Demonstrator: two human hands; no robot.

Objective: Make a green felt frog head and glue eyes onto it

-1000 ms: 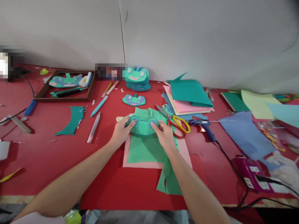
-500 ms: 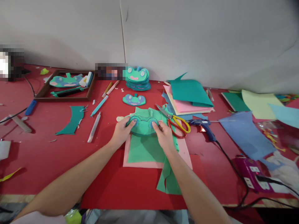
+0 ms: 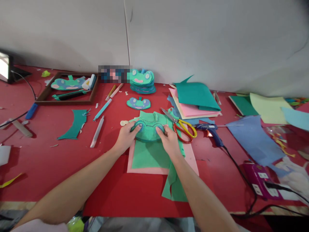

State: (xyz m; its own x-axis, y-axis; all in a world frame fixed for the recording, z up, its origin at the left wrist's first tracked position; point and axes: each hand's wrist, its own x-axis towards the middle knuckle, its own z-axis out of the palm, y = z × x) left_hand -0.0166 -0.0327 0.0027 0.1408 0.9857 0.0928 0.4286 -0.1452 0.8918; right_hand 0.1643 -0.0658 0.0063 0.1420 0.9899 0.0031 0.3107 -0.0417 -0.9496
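Observation:
Between both hands I hold a green felt frog face (image 3: 148, 131), its two round eyes under my thumbs. My left hand (image 3: 127, 137) pinches its left end, and my right hand (image 3: 169, 138) grips the right end. Beneath it lie a light green felt sheet (image 3: 149, 158) and a pink felt sheet (image 3: 190, 162). Scissors (image 3: 183, 128) with red and yellow handles rest just right of my right hand, blades partly apart. Beyond the hands sits a finished-looking frog face (image 3: 138, 103), with a stack of similar frog faces (image 3: 142, 80) behind it.
A brown tray (image 3: 65, 102) holds another frog face and pens at the left. Pens (image 3: 97, 132) and a teal felt scrap (image 3: 76, 125) lie nearer. To the right are folded felt sheets (image 3: 198, 96), a blue glue gun (image 3: 211, 130), blue felt (image 3: 256, 138) and a purple power strip (image 3: 262, 180).
Both hands keep their hold on the frog face, which has tilted very slightly. Nothing else on the table has visibly moved.

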